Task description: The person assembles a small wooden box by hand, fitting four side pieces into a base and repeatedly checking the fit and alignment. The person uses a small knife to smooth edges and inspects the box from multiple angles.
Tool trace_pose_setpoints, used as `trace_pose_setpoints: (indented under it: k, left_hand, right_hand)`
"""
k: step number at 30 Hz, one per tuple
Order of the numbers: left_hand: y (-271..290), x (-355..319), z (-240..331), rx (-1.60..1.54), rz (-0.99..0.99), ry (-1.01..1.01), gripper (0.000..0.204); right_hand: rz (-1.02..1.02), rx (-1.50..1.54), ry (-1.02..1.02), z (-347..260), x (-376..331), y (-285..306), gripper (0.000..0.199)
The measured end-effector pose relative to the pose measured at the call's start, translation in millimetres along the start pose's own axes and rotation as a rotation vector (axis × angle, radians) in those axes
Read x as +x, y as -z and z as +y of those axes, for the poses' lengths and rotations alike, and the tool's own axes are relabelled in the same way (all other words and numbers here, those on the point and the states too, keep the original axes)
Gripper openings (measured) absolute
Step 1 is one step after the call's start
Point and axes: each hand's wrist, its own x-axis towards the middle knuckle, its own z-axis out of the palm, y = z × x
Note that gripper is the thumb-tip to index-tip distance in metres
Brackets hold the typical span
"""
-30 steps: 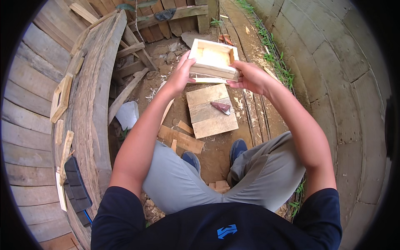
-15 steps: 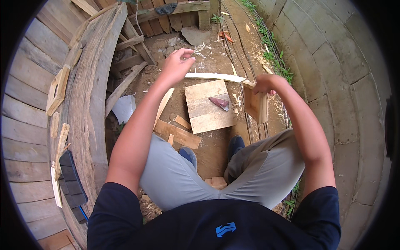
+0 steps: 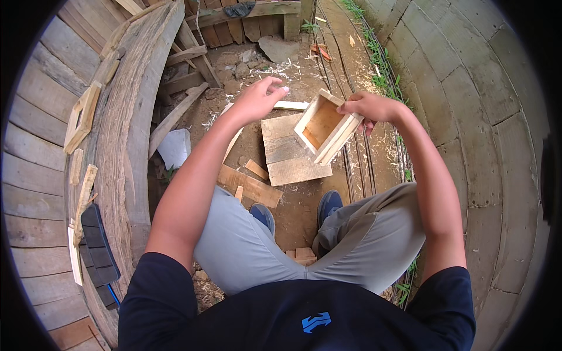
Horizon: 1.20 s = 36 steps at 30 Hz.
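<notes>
The right hand (image 3: 369,108) grasps an open-topped wooden box (image 3: 332,153) by its right wall, with the thumb over the rim and the other fingers on the outer side. The box is tilted, its open face directed toward the camera so that the brown inner base is visible. In the view it overlaps the upper right part of a square wooden board (image 3: 293,155) made of joined planks; contact between the box and the board cannot be confirmed. The left hand (image 3: 260,100) is released: it is raised to the left of the box, well apart from it, with fingers loosely bent and nothing held. A pale wood strip (image 3: 291,106) shows just beyond the board, between the left hand and the box; whether the left hand touches it cannot be determined. A flat brown plank (image 3: 252,187) and a short wood block (image 3: 256,169) lie on the ground to the left of the board. A pale stone (image 3: 175,148) is positioned farther left, near a thick weathered desk (image 3: 132,140). Along the outer edge of the desk are a rectangular wooden frame (image 3: 89,114), a narrow wood stick (image 3: 85,193) and a dark glossy device (image 3: 98,245).
</notes>
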Motion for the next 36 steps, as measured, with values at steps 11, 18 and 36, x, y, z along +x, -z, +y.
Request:
trace_pose_setpoints:
  k: [11,18,36]
  left_hand:
    - [-21,6,-14,0.059,-0.259,-0.066,0.054]
    - [-15,7,-7,0.005,-0.151,-0.039,0.044]
    - [-4,7,2,-0.199,-0.338,0.225,0.042]
  right_hand:
    - [-0.050,0.449,0.148,-4,-16,1,0.057]
    - [-0.011,0.362,0.114,-3,-15,-4,0.082]
    - [0.190,0.578,0.162,-4,-1,-7,0.062]
